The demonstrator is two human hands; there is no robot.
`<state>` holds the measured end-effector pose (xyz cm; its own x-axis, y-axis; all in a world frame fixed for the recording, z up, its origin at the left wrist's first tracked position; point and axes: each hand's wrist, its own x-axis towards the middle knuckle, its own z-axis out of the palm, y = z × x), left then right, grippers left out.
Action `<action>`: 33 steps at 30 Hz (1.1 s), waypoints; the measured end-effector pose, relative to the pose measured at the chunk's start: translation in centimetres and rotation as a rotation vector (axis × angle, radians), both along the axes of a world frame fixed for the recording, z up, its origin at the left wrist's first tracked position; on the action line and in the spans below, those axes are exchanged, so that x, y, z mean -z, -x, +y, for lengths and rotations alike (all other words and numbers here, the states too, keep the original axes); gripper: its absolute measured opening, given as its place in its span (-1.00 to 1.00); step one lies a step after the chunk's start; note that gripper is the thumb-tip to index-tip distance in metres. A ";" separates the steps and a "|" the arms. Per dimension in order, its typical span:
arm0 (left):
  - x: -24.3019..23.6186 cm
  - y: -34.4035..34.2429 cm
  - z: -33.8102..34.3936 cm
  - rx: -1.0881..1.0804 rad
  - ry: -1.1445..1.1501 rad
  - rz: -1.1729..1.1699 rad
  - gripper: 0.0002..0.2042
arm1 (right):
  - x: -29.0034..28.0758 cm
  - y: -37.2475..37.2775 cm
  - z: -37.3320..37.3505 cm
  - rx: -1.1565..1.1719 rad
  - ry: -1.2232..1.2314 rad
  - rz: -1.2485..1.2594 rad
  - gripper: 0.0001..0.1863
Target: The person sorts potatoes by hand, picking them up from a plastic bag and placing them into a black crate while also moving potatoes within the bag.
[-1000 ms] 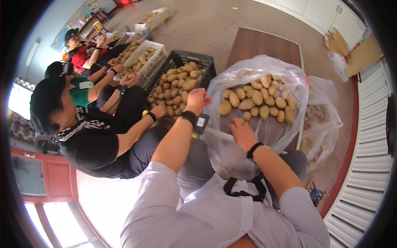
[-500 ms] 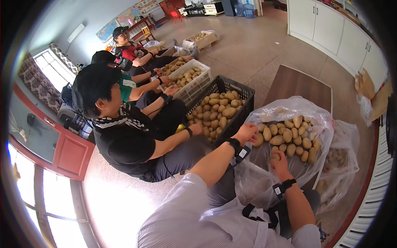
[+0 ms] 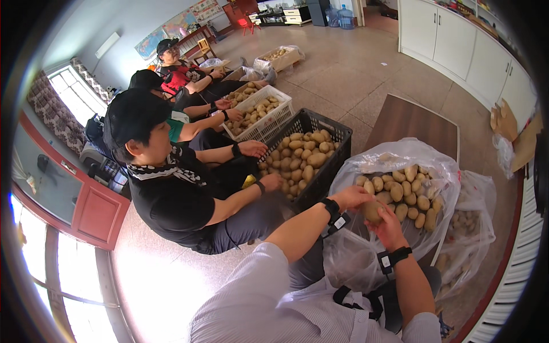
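Observation:
A large potato (image 3: pixel 373 211) is held up over the near part of a clear plastic bag (image 3: pixel 357 171). My right hand (image 3: pixel 390 230) is closed around it from the right. My left hand (image 3: pixel 353 198) meets it from the upper left, its fingers bent against its top; the fingertips are partly hidden. Beyond my hands, many potatoes (image 3: pixel 409 194) lie in the opened bag. Each of my wrists wears a black band with a small white-labelled device.
A brown board (image 3: pixel 414 123) extends beyond the bag. Another bag of potatoes (image 3: pixel 466 220) stands to the right. At left, a black crate (image 3: pixel 341 150) and a white crate (image 3: pixel 274 127) hold potatoes. A co-worker in black (image 3: pixel 171 183) sits close by; others sit farther along.
My hands have come together at the potato, the left moving right and down. A larger face of the potato shows now. The nearest co-worker's far hand has come into view over the black crate.

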<state>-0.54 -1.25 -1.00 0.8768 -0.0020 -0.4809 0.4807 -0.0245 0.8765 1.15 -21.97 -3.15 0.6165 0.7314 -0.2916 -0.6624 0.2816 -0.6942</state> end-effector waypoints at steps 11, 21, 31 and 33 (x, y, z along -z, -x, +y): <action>-3.4 1.3 0.4 0.203 0.089 0.062 -0.52 | -1.8 0.0 0.9 -0.029 -0.037 -0.071 -0.55; -2.1 1.2 1.7 0.049 0.255 0.032 -0.46 | 0.2 -0.2 0.7 0.059 0.115 -0.062 -0.56; -0.6 1.3 6.9 -0.485 0.371 -0.102 -0.56 | 5.2 -0.2 -4.2 -0.003 0.424 -0.121 -0.62; 0.5 1.4 8.4 -0.647 0.431 -0.127 -0.60 | 6.0 0.0 -5.1 0.024 0.505 -0.106 -0.66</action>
